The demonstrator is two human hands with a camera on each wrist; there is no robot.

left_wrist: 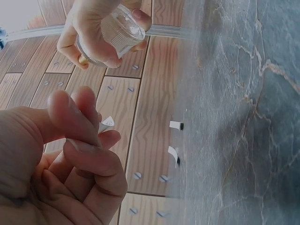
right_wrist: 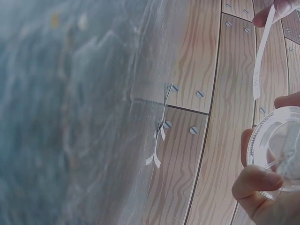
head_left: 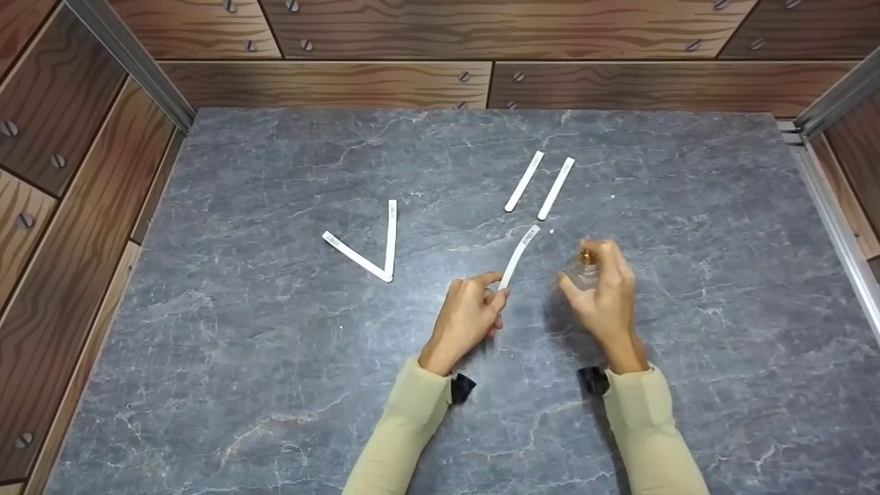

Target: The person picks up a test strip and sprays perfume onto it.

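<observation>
My left hand (head_left: 466,313) pinches the lower end of a white perfume test strip (head_left: 517,258), which bends slightly and carries small dark print near its top. My right hand (head_left: 607,295) grips a clear glass perfume bottle (right_wrist: 281,145) with a gold spray top (head_left: 586,256), the index finger over that top. A gap separates bottle and strip. In the left wrist view the thumb and fingers mostly cover the strip (left_wrist: 107,123), while the bottle (left_wrist: 123,30) appears tilted above it. The right wrist view shows the strip (right_wrist: 261,56) hanging past the bottle's ribbed base.
Two strips lie side by side toward the back, one (head_left: 524,181) left of the other (head_left: 557,189). At left, two more strips (head_left: 356,256) (head_left: 391,237) meet in a V. Wood-patterned panels (head_left: 323,84) border the grey marbled table (head_left: 240,357).
</observation>
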